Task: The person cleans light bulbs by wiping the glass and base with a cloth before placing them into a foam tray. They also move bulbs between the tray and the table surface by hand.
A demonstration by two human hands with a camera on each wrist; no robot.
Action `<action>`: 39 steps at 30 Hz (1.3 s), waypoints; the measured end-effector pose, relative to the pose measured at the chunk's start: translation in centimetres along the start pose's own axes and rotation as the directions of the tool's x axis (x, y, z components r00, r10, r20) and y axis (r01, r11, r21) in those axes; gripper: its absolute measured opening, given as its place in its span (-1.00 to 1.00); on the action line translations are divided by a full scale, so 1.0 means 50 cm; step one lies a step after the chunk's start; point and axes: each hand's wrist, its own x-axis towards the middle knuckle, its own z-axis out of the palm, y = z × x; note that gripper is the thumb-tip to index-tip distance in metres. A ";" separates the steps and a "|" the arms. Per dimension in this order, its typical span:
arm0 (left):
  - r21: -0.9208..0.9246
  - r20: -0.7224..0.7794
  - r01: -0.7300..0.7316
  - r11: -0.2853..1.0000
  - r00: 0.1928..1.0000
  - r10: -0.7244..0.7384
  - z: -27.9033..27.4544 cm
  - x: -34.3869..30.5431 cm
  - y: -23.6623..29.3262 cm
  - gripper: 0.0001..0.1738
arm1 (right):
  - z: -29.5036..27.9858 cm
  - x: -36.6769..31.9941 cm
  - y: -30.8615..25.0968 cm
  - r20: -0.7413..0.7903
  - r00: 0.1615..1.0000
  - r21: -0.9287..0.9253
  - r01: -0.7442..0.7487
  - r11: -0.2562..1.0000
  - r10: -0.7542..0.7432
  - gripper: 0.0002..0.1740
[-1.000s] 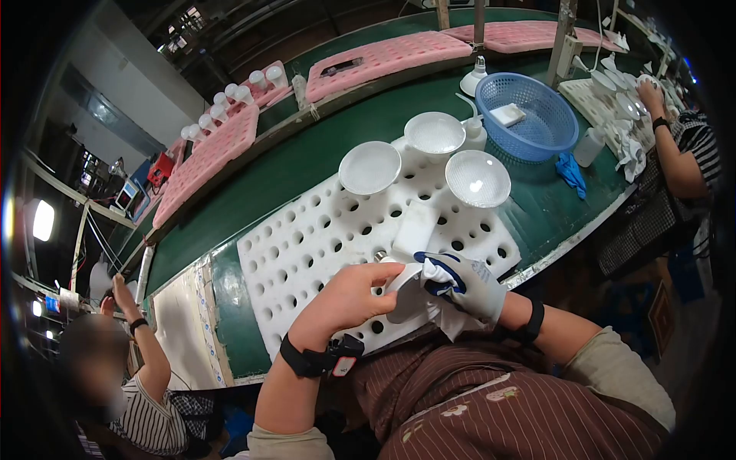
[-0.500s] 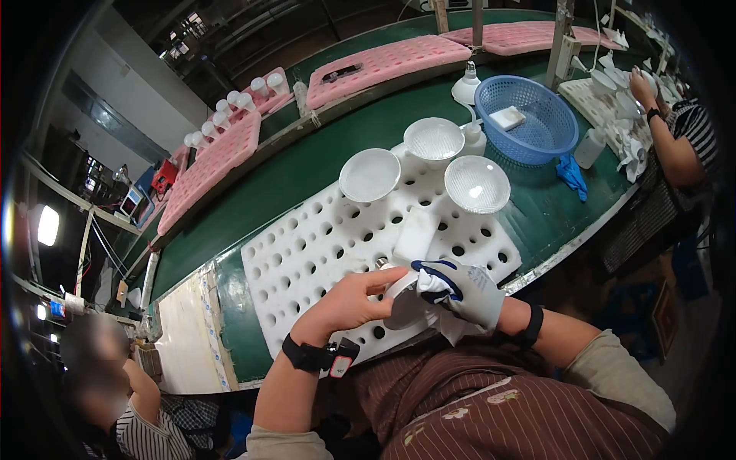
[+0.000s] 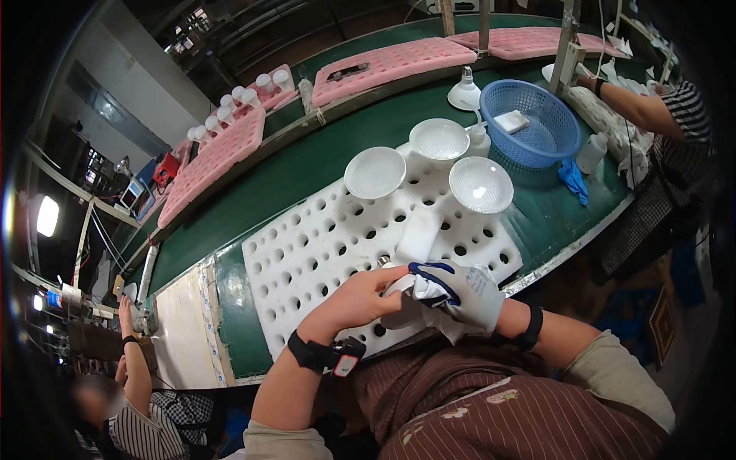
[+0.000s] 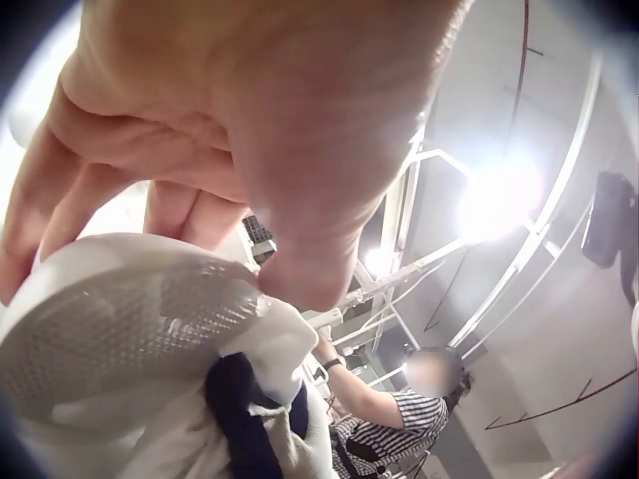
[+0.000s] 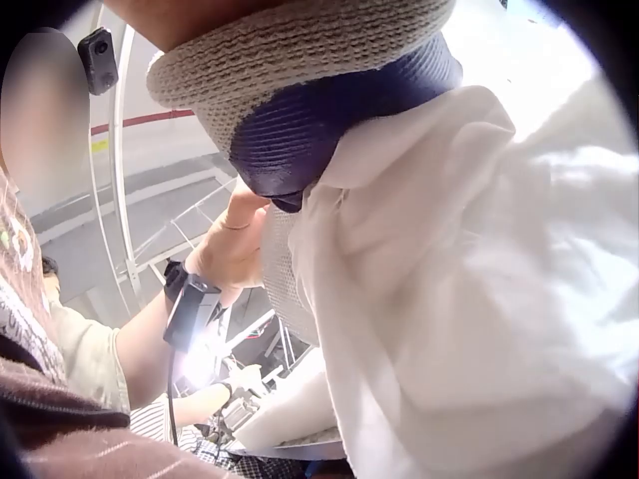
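Note:
A white reflector bulb (image 4: 140, 309) with a dimpled lens is held by my bare left hand (image 3: 354, 300), fingers on its back and thumb at the rim. My right hand (image 3: 469, 297), in a grey and blue work glove, pinches a crumpled white cloth (image 5: 429, 299) against the bulb's rim and lens. The cloth hides part of the lens and hangs down below the glove. Both hands are over the near edge of a white foam tray (image 3: 287, 264) full of round holes. A white block (image 3: 418, 234) lies on the tray just beyond them.
Three reflector bulbs, one with a bright glint (image 3: 481, 185), stand at the tray's far end. Behind are a blue basket (image 3: 529, 157), a spray bottle (image 3: 591, 153), a blue glove (image 3: 572, 181) and another bulb (image 3: 464, 92). Pink foam trays (image 3: 391, 69) line the back; people work at both sides.
The cloth has shifted over the bulb's rim, covering more of the lens than half a second ago. My left hand keeps its hold. The people at both sides have moved their arms.

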 end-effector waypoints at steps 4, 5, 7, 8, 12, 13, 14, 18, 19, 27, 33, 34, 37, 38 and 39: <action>-0.227 -0.067 -0.129 0.965 0.991 0.117 0.012 -0.001 -0.085 -0.36 | 0.000 -0.002 0.001 -0.020 1.000 0.044 0.025 0.999 -0.024 -0.36; -0.230 -0.094 -0.160 0.960 0.985 0.142 0.016 0.000 -0.090 -0.39 | 0.001 -0.003 0.001 -0.017 1.000 0.047 0.021 0.999 -0.020 -0.36; -0.237 -0.125 -0.195 0.952 0.978 0.170 0.020 0.000 -0.075 -0.41 | -0.001 -0.003 -0.001 -0.042 0.998 0.031 0.045 0.999 -0.043 -0.35; -0.214 -0.105 -0.095 0.972 0.992 0.074 0.017 0.001 -0.059 -0.42 | -0.003 -0.002 -0.005 -0.040 0.998 0.028 0.045 0.999 -0.044 -0.35; -0.092 -0.080 0.046 0.995 0.995 -0.053 0.017 0.013 -0.002 -0.44 | -0.004 0.000 -0.006 0.012 1.000 -0.013 0.001 1.000 -0.001 -0.35; -0.091 -0.081 0.044 0.995 0.995 -0.051 0.014 0.012 -0.004 -0.44 | -0.002 0.001 -0.002 0.009 1.000 0.004 -0.003 1.000 0.003 -0.34; -0.082 -0.068 0.010 0.997 0.998 -0.016 0.010 0.009 -0.009 -0.42 | -0.002 0.001 0.003 0.006 1.000 0.004 -0.004 1.000 0.004 -0.34; -0.338 -0.069 -0.112 0.935 0.993 0.094 0.016 0.005 -0.092 -0.29 | -0.001 -0.002 0.010 -0.029 0.999 0.161 -0.036 0.986 0.041 -0.39; -0.336 -0.068 -0.108 0.936 0.994 0.091 0.024 0.003 -0.105 -0.29 | -0.002 -0.001 0.009 -0.052 0.998 0.216 -0.035 0.976 0.047 -0.42; -0.595 -0.247 -0.285 0.752 0.955 0.166 0.098 -0.010 -0.167 -0.13 | 0.028 -0.002 0.054 -0.070 0.994 0.341 -0.053 0.939 0.081 -0.45; -0.556 -0.370 -0.358 0.750 0.915 0.162 0.125 -0.015 -0.166 -0.19 | 0.024 0.001 0.043 -0.109 0.993 0.324 0.003 0.946 0.034 -0.48; -0.558 -0.373 -0.362 0.747 0.913 0.164 0.117 -0.017 -0.155 -0.19 | 0.025 0.001 0.044 -0.107 0.994 0.320 0.004 0.948 0.032 -0.48; -0.444 -0.294 -0.122 0.888 0.956 -0.015 0.082 -0.005 -0.115 -0.29 | 0.025 0.000 0.041 -0.130 0.992 0.275 0.036 0.961 0.000 -0.49; -0.385 -0.288 -0.080 0.919 0.957 -0.037 0.074 0.006 -0.103 -0.33 | 0.022 -0.002 0.033 -0.112 0.992 0.280 -0.019 0.960 0.052 -0.50; -0.322 -0.282 -0.037 0.946 0.958 -0.058 0.069 0.014 -0.093 -0.36 | 0.019 -0.004 0.027 -0.097 0.990 0.284 -0.074 0.956 0.106 -0.50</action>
